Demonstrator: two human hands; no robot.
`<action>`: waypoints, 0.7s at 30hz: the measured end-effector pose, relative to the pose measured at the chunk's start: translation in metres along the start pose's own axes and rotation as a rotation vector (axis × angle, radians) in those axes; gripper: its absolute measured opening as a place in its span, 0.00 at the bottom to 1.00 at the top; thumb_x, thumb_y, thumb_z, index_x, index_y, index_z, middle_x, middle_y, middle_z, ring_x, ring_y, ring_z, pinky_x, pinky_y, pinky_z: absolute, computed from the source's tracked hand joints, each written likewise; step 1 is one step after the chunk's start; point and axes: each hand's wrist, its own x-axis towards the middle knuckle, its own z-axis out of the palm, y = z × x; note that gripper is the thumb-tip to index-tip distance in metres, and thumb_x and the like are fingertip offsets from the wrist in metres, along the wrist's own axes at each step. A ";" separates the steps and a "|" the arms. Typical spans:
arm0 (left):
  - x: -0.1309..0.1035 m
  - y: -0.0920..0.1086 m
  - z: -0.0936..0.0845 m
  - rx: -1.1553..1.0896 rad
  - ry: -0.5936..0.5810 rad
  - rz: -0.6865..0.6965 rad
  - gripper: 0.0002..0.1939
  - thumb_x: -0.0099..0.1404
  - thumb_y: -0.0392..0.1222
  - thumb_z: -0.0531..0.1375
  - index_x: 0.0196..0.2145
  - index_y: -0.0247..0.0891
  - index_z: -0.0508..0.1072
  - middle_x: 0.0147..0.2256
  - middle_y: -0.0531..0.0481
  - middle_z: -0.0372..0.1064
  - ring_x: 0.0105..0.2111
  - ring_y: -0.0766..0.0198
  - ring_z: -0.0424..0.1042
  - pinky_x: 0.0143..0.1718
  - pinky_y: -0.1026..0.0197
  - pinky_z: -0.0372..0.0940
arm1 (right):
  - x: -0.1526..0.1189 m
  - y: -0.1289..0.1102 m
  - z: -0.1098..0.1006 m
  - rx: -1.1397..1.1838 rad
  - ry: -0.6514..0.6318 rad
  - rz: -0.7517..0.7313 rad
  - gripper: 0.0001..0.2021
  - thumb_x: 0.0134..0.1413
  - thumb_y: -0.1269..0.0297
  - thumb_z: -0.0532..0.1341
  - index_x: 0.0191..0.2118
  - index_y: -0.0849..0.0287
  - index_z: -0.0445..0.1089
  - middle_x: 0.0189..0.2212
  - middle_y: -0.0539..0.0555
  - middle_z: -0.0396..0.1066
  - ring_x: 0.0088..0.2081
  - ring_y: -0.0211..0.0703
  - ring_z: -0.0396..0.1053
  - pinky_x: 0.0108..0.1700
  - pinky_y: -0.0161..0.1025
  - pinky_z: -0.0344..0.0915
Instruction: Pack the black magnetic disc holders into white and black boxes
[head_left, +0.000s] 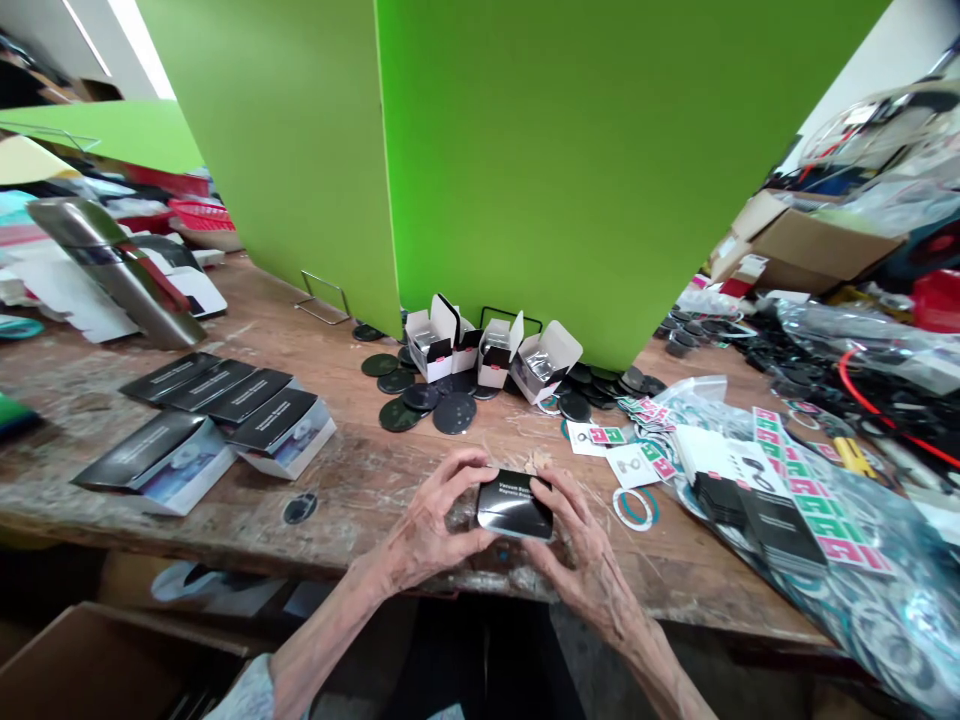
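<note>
Near the table's front edge, a small black box [514,505] with white lettering is held between both hands, its printed face up. My left hand [435,515] grips its left side, with fingers at the top corner and thumb at the bottom. On the right side, my right hand [574,530] closes on the box the same way. Several open white boxes [499,350] stand beyond the hands, among black round discs [454,412]. To the left lie several closed black-topped boxes [274,420]. One disc [300,508] lies alone at the front.
Green panels [525,180] stand behind the work area. A metal flask [120,270] leans at the left. On the right, the wooden table [660,570] holds white and teal rings [634,509], printed cards [630,466], folded black leaflets [780,530] and a plastic bag of rings [892,620].
</note>
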 end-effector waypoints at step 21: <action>-0.022 -0.015 0.012 0.157 0.082 0.241 0.21 0.65 0.30 0.56 0.56 0.40 0.65 0.62 0.39 0.54 0.59 0.55 0.62 0.56 0.55 0.65 | -0.011 -0.005 0.014 -0.253 -0.017 -0.165 0.34 0.58 0.82 0.47 0.68 0.51 0.42 0.65 0.62 0.42 0.66 0.55 0.42 0.59 0.56 0.61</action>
